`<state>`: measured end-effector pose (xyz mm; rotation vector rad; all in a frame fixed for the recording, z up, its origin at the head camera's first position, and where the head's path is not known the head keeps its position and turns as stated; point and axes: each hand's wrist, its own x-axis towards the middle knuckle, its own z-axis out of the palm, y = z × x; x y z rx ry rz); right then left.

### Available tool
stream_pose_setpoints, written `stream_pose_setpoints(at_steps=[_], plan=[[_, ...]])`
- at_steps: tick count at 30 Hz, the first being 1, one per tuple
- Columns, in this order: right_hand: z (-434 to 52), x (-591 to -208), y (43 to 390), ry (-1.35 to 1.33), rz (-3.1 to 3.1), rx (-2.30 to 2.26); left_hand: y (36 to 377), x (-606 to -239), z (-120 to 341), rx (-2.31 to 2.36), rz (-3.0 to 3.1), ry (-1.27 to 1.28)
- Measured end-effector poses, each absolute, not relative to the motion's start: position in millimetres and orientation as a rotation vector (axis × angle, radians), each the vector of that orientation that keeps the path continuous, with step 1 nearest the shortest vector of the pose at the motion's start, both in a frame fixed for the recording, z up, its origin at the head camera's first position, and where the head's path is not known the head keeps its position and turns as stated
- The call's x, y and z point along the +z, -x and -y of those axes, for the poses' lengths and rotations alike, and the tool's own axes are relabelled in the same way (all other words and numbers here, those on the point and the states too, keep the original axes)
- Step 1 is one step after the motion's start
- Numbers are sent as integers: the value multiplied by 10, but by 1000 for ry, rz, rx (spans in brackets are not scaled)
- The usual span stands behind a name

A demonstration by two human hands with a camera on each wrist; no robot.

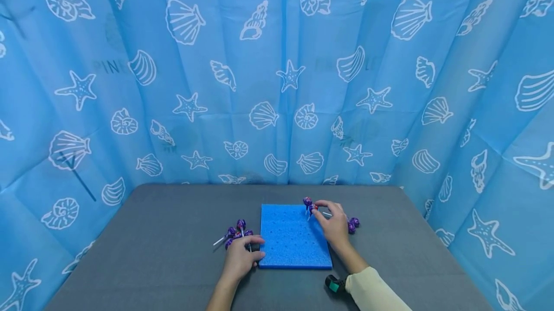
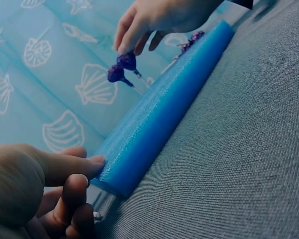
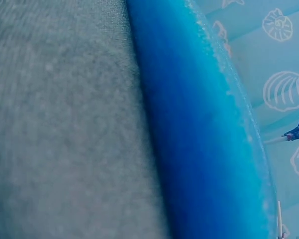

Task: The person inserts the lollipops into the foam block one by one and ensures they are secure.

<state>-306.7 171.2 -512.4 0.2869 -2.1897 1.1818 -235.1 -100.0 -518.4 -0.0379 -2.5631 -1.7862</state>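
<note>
A blue foam board (image 1: 295, 239) dotted with holes lies flat on the grey tabletop (image 1: 151, 253), in front of a curtain (image 1: 277, 70) printed with shells and starfish. The left hand (image 1: 242, 255) rests at the board's near left corner, its fingers (image 2: 82, 167) touching the foam edge and loosely curled, gripping nothing that shows. Just behind it lies a small heap of purple lollipops (image 1: 235, 233). The right hand (image 1: 332, 224) is at the board's far right corner, fingers pinched on a purple lollipop (image 1: 312, 208) held just beside another lollipop (image 1: 307, 201) that seems already stuck upright in the foam. A few spare lollipops (image 1: 353, 224) lie on the tabletop beyond the right hand, near the board's right edge.

The risk, as I judge it, is the stick missing its hole or going in tilted, which could knock the standing lollipop over. Soft foam may also slide or lift if the left hand presses too lightly, and the thin stick could bend under a crooked push
</note>
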Motion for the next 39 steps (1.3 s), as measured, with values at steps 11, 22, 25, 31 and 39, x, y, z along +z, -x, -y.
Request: stream_pose_setpoints(at_steps=[11, 22, 25, 31, 39], plan=[[-1762, -5097, 3029, -315, 2154, 1147, 2348, -5189, 1018, -1773, 2654, 9], [-1933, -5000, 3011, -333, 2145, 1137, 2351, -5158, 1046, -1769, 2765, 9], [-2012, -4977, 3031, -339, 2134, 1117, 2355, -5161, 1050, -1767, 2768, 35], [-2217, -4961, 3092, -336, 2172, 1060, 2351, -5142, 1049, -1764, 2771, 54], [-2462, -4995, 3082, -274, 2358, 1017, 2329, -5133, 1045, -1726, 2779, 103]])
